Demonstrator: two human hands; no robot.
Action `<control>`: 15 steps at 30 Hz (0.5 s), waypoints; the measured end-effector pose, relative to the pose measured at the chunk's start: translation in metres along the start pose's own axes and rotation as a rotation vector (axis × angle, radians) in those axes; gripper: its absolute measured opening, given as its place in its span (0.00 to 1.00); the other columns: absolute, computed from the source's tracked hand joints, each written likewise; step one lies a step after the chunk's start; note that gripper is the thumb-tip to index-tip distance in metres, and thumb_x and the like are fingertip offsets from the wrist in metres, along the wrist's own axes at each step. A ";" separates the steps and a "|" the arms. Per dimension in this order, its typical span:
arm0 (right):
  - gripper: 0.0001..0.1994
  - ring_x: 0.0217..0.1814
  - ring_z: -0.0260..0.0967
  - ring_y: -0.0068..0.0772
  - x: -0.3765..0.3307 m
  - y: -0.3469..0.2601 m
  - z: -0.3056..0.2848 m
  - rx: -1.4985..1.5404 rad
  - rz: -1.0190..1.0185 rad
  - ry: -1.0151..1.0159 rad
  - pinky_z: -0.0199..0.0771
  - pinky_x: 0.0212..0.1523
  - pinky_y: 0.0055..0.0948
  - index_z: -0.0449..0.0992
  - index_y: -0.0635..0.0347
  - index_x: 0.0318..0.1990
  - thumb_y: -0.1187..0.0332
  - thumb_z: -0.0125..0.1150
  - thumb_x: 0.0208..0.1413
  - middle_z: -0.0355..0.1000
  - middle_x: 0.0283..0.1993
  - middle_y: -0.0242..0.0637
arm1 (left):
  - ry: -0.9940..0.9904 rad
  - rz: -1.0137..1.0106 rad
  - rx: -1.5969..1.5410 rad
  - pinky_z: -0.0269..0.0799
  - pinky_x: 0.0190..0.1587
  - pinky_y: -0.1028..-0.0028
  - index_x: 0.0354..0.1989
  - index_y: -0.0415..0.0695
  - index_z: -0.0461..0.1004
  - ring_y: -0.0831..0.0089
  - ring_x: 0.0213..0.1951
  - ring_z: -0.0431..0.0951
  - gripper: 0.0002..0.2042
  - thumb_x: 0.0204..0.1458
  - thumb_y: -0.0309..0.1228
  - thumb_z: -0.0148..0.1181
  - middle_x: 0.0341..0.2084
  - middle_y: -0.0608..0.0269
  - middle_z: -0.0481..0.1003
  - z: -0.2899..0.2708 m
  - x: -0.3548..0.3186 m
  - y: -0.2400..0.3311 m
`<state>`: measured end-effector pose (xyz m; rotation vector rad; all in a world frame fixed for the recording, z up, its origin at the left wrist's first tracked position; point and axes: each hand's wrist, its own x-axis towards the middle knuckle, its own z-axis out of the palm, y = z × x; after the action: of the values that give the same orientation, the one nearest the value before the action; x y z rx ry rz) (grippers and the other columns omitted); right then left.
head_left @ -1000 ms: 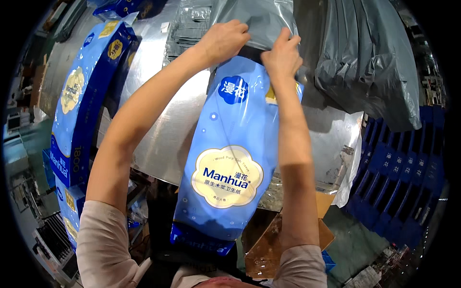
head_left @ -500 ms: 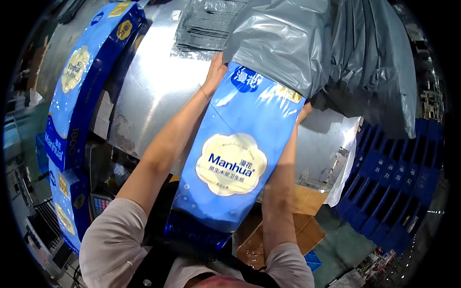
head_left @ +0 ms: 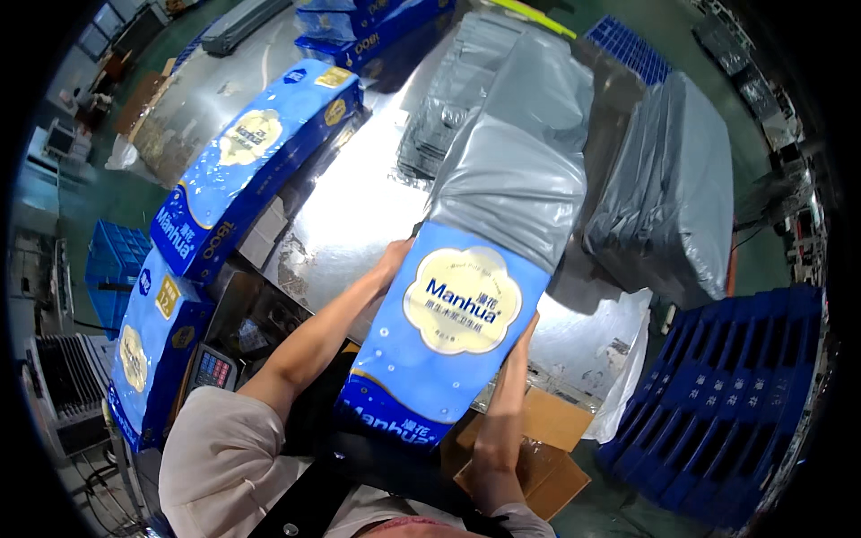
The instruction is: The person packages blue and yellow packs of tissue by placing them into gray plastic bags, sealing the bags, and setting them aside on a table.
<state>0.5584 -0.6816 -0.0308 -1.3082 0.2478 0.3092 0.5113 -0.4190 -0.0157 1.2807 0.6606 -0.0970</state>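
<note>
Nearest the person, both hands clasp a large blue pack of paper rolls [head_left: 448, 341], tilted away over the shiny metal table [head_left: 359, 197]: the left hand [head_left: 395, 260] presses its left edge, the right hand [head_left: 523, 334] grips its right edge, mostly hidden behind it. The pack's far half sits inside a grey plastic bag [head_left: 520, 170] pulled down over it. Beside it on the right lies another grey bagged bundle [head_left: 668, 188]. To the left, two more blue packs [head_left: 251, 170] rest, and blue crates [head_left: 735, 403] stand at right.
</note>
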 end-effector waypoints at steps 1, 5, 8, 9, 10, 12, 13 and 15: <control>0.13 0.33 0.68 0.27 -0.016 -0.001 0.008 0.088 -0.003 -0.013 0.70 0.32 0.25 0.70 0.72 0.38 0.68 0.46 0.56 0.71 0.33 0.38 | 0.052 -0.053 -0.118 0.68 0.26 0.75 0.31 0.31 0.73 0.76 0.26 0.72 0.19 0.53 0.39 0.44 0.25 0.58 0.74 -0.014 -0.002 -0.014; 0.11 0.32 0.67 0.26 -0.068 -0.019 0.000 -0.073 -0.175 0.085 0.70 0.31 0.24 0.71 0.72 0.35 0.71 0.44 0.55 0.70 0.32 0.37 | 0.048 0.246 -0.152 0.66 0.23 0.74 0.24 0.36 0.73 0.76 0.21 0.70 0.16 0.53 0.36 0.45 0.17 0.60 0.72 -0.008 -0.053 -0.006; 0.10 0.31 0.70 0.43 -0.086 0.046 -0.018 -0.595 -0.209 0.049 0.70 0.33 0.32 0.73 0.68 0.33 0.72 0.47 0.47 0.72 0.33 0.48 | 0.130 0.392 0.714 0.68 0.26 0.64 0.23 0.39 0.73 0.61 0.22 0.73 0.13 0.48 0.36 0.47 0.17 0.49 0.72 -0.067 -0.061 -0.069; 0.10 0.31 0.70 0.50 -0.110 0.033 -0.008 -1.128 -0.288 0.039 0.70 0.34 0.36 0.74 0.67 0.31 0.72 0.48 0.44 0.72 0.32 0.52 | 0.071 0.411 1.039 0.69 0.28 0.61 0.23 0.40 0.74 0.55 0.23 0.74 0.13 0.47 0.36 0.48 0.18 0.47 0.72 -0.073 -0.075 -0.076; 0.10 0.32 0.69 0.54 -0.115 0.049 -0.027 -1.374 -0.180 -0.105 0.69 0.35 0.41 0.74 0.67 0.30 0.70 0.50 0.43 0.71 0.31 0.54 | 0.064 0.401 1.019 0.69 0.28 0.61 0.23 0.40 0.74 0.55 0.23 0.74 0.13 0.47 0.36 0.48 0.18 0.47 0.72 -0.078 -0.088 -0.084; 0.13 0.33 0.69 0.55 -0.138 0.064 -0.041 -1.552 0.035 -0.249 0.66 0.34 0.47 0.75 0.66 0.28 0.63 0.52 0.43 0.70 0.27 0.57 | -0.346 0.325 1.429 0.69 0.31 0.58 0.22 0.40 0.74 0.49 0.27 0.73 0.15 0.46 0.39 0.48 0.20 0.48 0.73 -0.096 -0.110 -0.105; 0.13 0.33 0.69 0.55 -0.143 0.066 -0.040 -1.565 0.053 -0.268 0.66 0.34 0.47 0.75 0.66 0.28 0.63 0.52 0.43 0.70 0.27 0.57 | -0.350 0.302 1.414 0.69 0.31 0.58 0.22 0.40 0.74 0.49 0.27 0.73 0.15 0.46 0.39 0.48 0.20 0.48 0.73 -0.097 -0.115 -0.109; 0.15 0.35 0.69 0.55 -0.144 0.069 -0.034 -1.596 0.190 -0.494 0.66 0.35 0.46 0.74 0.65 0.30 0.60 0.50 0.46 0.68 0.30 0.60 | -0.490 0.234 1.381 0.70 0.29 0.60 0.21 0.41 0.73 0.49 0.26 0.73 0.14 0.44 0.40 0.52 0.21 0.49 0.74 -0.089 -0.117 -0.116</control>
<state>0.3991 -0.7102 -0.0514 -2.6877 -0.4238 1.1030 0.3315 -0.4076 -0.0671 2.5136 -0.0943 -0.7424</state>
